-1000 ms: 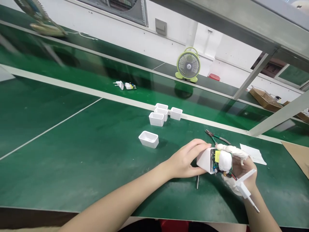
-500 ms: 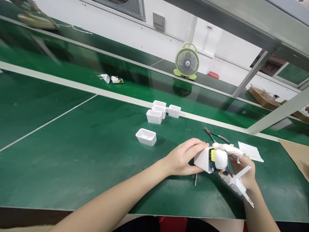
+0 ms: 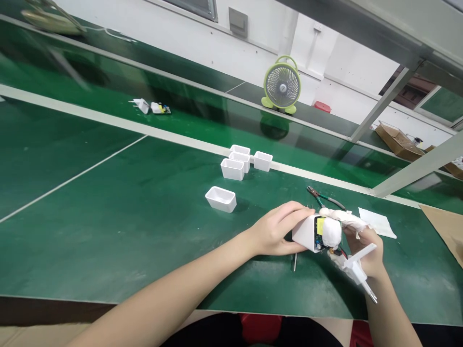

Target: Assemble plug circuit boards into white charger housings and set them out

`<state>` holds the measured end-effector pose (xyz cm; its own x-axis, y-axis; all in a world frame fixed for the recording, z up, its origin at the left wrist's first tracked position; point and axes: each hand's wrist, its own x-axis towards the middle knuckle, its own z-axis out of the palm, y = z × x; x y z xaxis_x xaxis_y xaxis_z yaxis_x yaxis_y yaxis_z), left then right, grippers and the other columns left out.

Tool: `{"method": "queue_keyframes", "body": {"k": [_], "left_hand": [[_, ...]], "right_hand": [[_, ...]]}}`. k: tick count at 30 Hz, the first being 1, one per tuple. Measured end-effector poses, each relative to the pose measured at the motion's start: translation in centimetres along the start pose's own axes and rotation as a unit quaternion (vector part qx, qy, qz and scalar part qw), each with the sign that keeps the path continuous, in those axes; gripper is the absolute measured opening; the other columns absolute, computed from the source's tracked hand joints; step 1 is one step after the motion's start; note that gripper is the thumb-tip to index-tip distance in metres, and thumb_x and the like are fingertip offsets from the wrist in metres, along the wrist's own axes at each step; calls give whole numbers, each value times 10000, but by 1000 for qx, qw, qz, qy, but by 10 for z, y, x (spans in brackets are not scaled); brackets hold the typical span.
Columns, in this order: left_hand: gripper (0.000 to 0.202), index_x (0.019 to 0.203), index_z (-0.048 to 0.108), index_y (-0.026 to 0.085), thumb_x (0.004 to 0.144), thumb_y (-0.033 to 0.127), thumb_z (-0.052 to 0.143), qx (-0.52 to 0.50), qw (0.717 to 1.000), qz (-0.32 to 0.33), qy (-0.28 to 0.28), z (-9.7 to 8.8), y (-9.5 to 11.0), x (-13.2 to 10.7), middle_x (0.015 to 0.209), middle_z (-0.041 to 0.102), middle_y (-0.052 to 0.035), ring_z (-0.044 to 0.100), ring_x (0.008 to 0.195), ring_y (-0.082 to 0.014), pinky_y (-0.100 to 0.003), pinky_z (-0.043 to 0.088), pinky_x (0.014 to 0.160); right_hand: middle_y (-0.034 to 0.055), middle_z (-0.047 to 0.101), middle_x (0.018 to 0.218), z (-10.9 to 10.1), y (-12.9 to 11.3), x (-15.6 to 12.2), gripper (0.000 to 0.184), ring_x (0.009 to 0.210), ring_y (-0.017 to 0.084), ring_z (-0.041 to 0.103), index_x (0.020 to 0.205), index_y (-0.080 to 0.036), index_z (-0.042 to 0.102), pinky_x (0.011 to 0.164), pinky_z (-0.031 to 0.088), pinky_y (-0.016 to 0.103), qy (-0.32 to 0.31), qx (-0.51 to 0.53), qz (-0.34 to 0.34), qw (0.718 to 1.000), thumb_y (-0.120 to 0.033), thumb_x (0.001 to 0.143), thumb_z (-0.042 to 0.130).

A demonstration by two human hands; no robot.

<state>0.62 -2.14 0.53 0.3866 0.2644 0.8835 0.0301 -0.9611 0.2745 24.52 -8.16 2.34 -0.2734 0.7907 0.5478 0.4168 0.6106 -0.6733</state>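
Note:
My left hand [image 3: 280, 230] wraps round a white plastic case [image 3: 303, 234], its open end turned to the right. Partly inside that end sits a circuit board [image 3: 318, 241] with a yellow part and a white lump [image 3: 331, 232] on it. My right hand [image 3: 365, 243], with white coverings on its thumb and a finger, grips the board from the right. A white plug cover [image 3: 356, 271] with metal pins hangs below that hand, with wires near it. Behind the hands lie green-handled cutters [image 3: 325, 197]. A thin metal tool [image 3: 294, 262] shows partly below the case.
A white case [image 3: 221, 199] stands open on the green table, and several more [image 3: 232, 169] are grouped behind it. On the green belt is another circuit board [image 3: 159, 108] with a plug cover [image 3: 142, 105]. White paper [image 3: 377, 222], cardboard [image 3: 444, 231] and a slanted frame post [image 3: 415, 166] are at right.
The circuit board and plug cover on the belt have shifted left. The view has tilted slightly down. Both hands keep the same hold, with the board still partly in the case.

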Motion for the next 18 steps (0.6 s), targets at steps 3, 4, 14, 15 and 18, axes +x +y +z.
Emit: {"method": "queue_keyframes", "body": {"k": [3,4,14,15,18], "left_hand": [[608,1345,398,123,825,295,662,0,1000,0,-3,0,-1,0,1063,602,-168,613,976,-257,-362,572,783],[609,1344,398,123,824,296,663,-1,1000,-1,-5,0,-1,-1,1064,600,-168,612,978,-260,-364,571,784],[628,1325,403,193,767,243,688,-132,982,-117,-62,-3,2,5,1167,579,-148,592,1071,-271,-419,530,898],[644,1327,390,203,759,240,693,-174,971,-146,-76,-3,3,6,1206,568,-147,590,1099,-271,-422,519,928],[667,1313,340,213,746,215,691,-308,919,-218,-111,-2,4,6,1259,537,-149,599,1131,-262,-413,501,965]], "right_hand": [[130,716,1055,-1,2,-1,656,989,356,681,1211,-246,626,819,592,471,-5,-2,-41,999,-448,627,847],[125,718,1050,-1,2,-1,655,982,353,684,1212,-254,626,815,594,468,-7,-9,-43,999,-452,628,846],[135,520,1404,2,-23,28,701,1282,349,500,1420,-271,439,1041,461,503,-122,-8,0,992,-524,812,678],[133,490,1432,2,-22,30,718,1307,339,475,1448,-271,395,1053,453,495,-138,4,5,990,-532,830,652],[130,471,1450,5,-15,29,694,1328,327,451,1455,-277,375,1074,429,493,-140,6,7,990,-491,852,645]]}}
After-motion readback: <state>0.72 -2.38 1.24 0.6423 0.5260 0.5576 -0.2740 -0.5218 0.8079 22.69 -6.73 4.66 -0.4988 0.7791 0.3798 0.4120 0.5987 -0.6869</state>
